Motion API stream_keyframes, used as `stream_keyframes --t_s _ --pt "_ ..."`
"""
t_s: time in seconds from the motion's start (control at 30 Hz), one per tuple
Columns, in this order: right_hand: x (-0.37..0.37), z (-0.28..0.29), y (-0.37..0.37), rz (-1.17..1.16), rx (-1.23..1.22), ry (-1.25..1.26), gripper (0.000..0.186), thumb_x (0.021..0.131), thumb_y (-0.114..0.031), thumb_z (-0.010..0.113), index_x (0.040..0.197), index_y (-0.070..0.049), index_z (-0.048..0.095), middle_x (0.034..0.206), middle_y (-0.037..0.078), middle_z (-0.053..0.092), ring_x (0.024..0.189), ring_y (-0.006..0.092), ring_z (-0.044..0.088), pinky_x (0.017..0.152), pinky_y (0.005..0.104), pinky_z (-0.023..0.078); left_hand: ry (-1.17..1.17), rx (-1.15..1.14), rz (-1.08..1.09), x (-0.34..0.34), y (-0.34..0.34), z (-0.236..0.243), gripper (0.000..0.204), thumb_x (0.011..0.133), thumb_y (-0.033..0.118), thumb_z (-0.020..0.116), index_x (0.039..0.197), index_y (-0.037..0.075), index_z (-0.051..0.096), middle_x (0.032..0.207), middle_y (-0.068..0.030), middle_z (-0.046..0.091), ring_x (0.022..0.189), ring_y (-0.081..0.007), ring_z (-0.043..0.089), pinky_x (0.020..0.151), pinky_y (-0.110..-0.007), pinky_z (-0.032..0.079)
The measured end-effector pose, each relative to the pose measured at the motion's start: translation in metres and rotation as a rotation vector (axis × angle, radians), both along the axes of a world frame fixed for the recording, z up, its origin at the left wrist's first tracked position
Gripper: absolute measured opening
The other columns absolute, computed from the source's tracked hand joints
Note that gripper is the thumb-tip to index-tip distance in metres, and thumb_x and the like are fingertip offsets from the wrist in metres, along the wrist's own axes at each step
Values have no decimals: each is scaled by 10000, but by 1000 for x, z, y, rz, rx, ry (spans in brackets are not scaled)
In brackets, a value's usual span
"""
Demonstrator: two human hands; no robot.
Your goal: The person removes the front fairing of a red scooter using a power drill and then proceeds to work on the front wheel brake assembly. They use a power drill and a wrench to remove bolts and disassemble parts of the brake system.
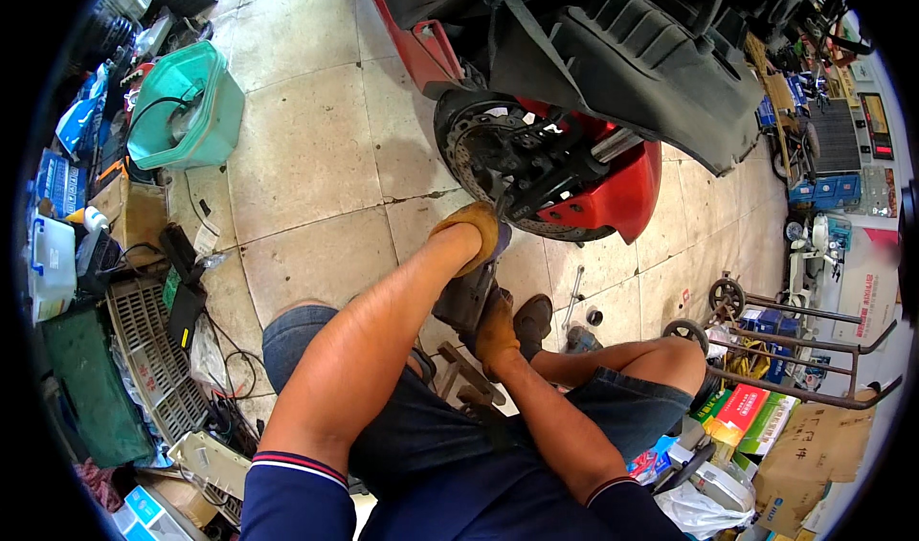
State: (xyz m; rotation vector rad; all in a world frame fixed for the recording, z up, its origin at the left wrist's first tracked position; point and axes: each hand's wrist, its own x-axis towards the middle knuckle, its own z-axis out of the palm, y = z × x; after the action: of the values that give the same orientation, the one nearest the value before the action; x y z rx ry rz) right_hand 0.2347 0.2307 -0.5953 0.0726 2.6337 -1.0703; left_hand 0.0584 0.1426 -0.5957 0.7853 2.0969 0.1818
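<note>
One dark part (461,300) at my gloved left hand (471,232) and right hand (496,338)
Right grips it; left's closure I cannot tell; wheel (472,148) just beyond them, wrench (575,294) to their right

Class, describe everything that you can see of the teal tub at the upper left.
The teal tub looks like plastic, with angled, faceted walls and an open top. It appears to stand upright on the pale tiled floor, with assorted clutter crowding close on its left. Inside it are a dark cable and a greyish item too unclear to identify. Its underside is hidden.
</note>
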Motion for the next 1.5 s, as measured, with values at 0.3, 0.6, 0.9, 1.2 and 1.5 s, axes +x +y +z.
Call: stream_keyframes --t_s 0.3,0.6,0.9,1.2,1.5 --pt "-50 -19 23 -126 -100 -57 662 775 -179 751 1365 -48 481 1204 184 657 1121 382 611 914 395 503 -113 291 794 -10 13 -13 632 870 348 590 1448 152 430 1490 -104 452 1370 -302 424 1135 -343 334" --pt "-45 -13 18 15 134 65 560 787 -137 728 1298 -23 529 1152 195 670 1039 345 644 866 374 517 -24 355 1000 5 3 11 522 925 415 540 1366 137 534 1360 -177 566 1254 -374 530 1042 -421 445" --pt "-52 -63 -3 -380 -562 -316 435 974 -204 508 1387 -89 439 1319 70 578 1170 203 570 964 308 474 187 453 890 3 0 31 453 938 381 523 1282 95 589 1209 -205 643 1129 -404 593 967 -456 482" --pt "-40 -95 -25 -266 -439 -118 511 953 -170 578 1407 -69 367 1407 56 507 1258 204 501 1036 326 424 116 353 794 -8 -9 45 435 959 384 451 1225 77 607 1203 -201 647 1125 -396 601 959 -485 484" --pt "-43 -33 -16 -22 101 -32 591 848 -192 698 1357 -26 447 1263 163 620 1163 294 598 940 356 488 -42 263 749 -7 -21 26 448 916 380 507 1213 69 633 1206 -207 646 1138 -394 602 943 -476 488"
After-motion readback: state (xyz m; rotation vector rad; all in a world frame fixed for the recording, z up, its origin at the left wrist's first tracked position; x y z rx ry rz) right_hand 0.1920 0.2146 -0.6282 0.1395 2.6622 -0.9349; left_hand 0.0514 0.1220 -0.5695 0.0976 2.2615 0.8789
